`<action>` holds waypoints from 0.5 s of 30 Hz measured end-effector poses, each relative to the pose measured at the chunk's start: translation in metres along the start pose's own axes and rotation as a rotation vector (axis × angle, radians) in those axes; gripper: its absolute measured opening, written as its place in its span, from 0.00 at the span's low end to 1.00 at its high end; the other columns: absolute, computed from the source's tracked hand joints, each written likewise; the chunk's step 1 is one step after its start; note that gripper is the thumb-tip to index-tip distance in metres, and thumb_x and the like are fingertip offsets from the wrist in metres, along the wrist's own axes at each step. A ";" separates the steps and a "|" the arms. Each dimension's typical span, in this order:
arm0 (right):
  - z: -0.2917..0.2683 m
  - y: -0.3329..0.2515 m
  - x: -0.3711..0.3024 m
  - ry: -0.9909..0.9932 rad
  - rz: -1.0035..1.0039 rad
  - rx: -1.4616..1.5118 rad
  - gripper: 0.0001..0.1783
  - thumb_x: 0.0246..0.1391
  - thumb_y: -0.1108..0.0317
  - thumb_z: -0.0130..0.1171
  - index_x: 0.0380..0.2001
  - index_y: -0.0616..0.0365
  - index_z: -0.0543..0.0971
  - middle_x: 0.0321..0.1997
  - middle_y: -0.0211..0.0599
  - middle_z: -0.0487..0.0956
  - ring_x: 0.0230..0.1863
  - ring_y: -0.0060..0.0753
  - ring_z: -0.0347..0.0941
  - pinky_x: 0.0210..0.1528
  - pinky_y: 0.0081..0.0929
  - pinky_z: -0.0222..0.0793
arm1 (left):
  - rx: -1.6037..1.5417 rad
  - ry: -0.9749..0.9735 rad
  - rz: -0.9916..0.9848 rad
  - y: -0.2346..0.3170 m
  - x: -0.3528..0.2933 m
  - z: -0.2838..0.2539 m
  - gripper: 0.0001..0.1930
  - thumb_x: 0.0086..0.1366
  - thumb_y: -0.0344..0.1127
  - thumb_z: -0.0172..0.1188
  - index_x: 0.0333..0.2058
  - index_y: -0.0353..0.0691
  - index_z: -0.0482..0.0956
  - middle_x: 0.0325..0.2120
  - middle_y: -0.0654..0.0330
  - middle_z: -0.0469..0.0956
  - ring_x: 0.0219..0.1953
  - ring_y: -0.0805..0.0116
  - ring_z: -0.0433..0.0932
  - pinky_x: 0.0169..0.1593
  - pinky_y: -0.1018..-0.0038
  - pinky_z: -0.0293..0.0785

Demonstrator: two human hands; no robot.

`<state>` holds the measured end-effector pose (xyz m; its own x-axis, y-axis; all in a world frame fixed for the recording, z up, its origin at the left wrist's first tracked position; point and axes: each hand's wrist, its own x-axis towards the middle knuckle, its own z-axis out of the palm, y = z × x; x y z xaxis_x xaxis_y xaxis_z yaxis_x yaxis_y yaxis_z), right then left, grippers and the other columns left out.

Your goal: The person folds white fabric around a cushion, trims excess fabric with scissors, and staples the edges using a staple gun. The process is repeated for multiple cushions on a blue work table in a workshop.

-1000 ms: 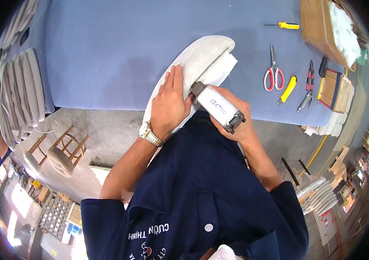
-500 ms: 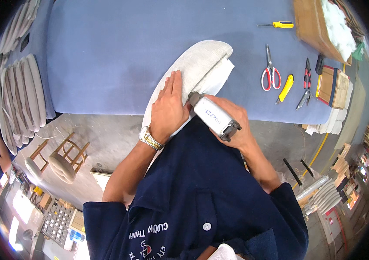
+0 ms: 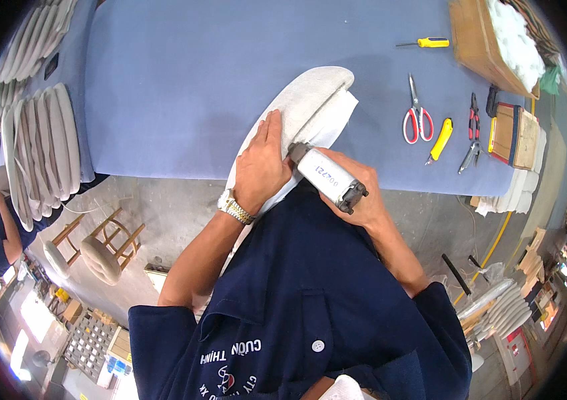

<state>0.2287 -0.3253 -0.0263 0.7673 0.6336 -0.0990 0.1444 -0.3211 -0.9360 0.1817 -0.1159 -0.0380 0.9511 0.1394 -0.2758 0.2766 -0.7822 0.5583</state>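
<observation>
A light grey fabric-covered seat pad (image 3: 297, 107) with a curved edge lies tilted across the table's near edge, its lower end against my body. Along its right side runs a strip of white lining cloth (image 3: 338, 119). My left hand (image 3: 261, 163), with a watch on the wrist, lies flat on the pad, fingers stretched out. In my right hand (image 3: 360, 180) is a silver staple gun (image 3: 327, 175), its dark nose against the pad's cloth edge close to my left thumb. The right fingers are partly hidden behind the gun.
On the blue table (image 3: 183, 87) to the right lie a screwdriver (image 3: 433, 43), scissors (image 3: 418, 117), a yellow cutter (image 3: 440, 141) and pliers (image 3: 474, 127). A cardboard box (image 3: 477, 47) of white stuffing stands behind. Stacked pads (image 3: 40, 150), stools (image 3: 103, 257) and another person (image 3: 7, 230) are at left.
The whole view has shifted slightly to the right. Both hands, the staple gun and the pad keep nearly the same places relative to one another.
</observation>
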 end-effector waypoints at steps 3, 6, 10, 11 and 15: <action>0.002 -0.001 -0.005 -0.006 -0.005 0.012 0.37 0.42 0.68 0.70 0.61 0.60 0.78 0.55 0.52 0.84 0.54 0.52 0.83 0.56 0.38 0.77 | -0.015 0.064 0.012 -0.004 0.002 0.008 0.40 0.64 0.39 0.67 0.70 0.30 0.60 0.61 0.32 0.72 0.62 0.37 0.75 0.60 0.52 0.76; 0.002 -0.005 -0.003 -0.025 -0.001 0.006 0.36 0.42 0.68 0.70 0.60 0.60 0.79 0.55 0.52 0.83 0.55 0.53 0.82 0.57 0.38 0.77 | -0.009 0.066 0.009 -0.005 -0.001 0.009 0.40 0.67 0.44 0.67 0.70 0.30 0.60 0.61 0.32 0.72 0.62 0.37 0.75 0.59 0.51 0.76; -0.002 -0.012 0.000 -0.062 0.038 -0.002 0.36 0.42 0.69 0.71 0.59 0.60 0.78 0.55 0.51 0.83 0.56 0.50 0.82 0.58 0.37 0.76 | -0.010 0.037 -0.034 0.002 -0.006 0.006 0.40 0.65 0.39 0.66 0.70 0.31 0.59 0.64 0.36 0.70 0.64 0.38 0.73 0.61 0.53 0.75; 0.000 -0.013 0.000 -0.086 0.091 0.058 0.37 0.42 0.70 0.71 0.60 0.60 0.77 0.55 0.50 0.83 0.56 0.49 0.82 0.58 0.36 0.76 | 0.000 -0.002 -0.055 0.005 -0.005 0.004 0.41 0.64 0.37 0.66 0.71 0.31 0.58 0.66 0.38 0.69 0.66 0.39 0.71 0.64 0.54 0.73; 0.007 -0.004 -0.003 -0.071 0.099 0.178 0.42 0.40 0.69 0.74 0.63 0.59 0.74 0.56 0.50 0.82 0.58 0.46 0.81 0.60 0.36 0.75 | -0.013 -0.060 -0.060 -0.004 -0.003 0.009 0.44 0.62 0.33 0.65 0.73 0.32 0.54 0.69 0.41 0.66 0.69 0.42 0.68 0.67 0.58 0.70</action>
<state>0.2213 -0.3206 -0.0248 0.7255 0.6550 -0.2111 -0.0468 -0.2591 -0.9647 0.1767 -0.1191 -0.0465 0.9228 0.1488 -0.3555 0.3351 -0.7656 0.5492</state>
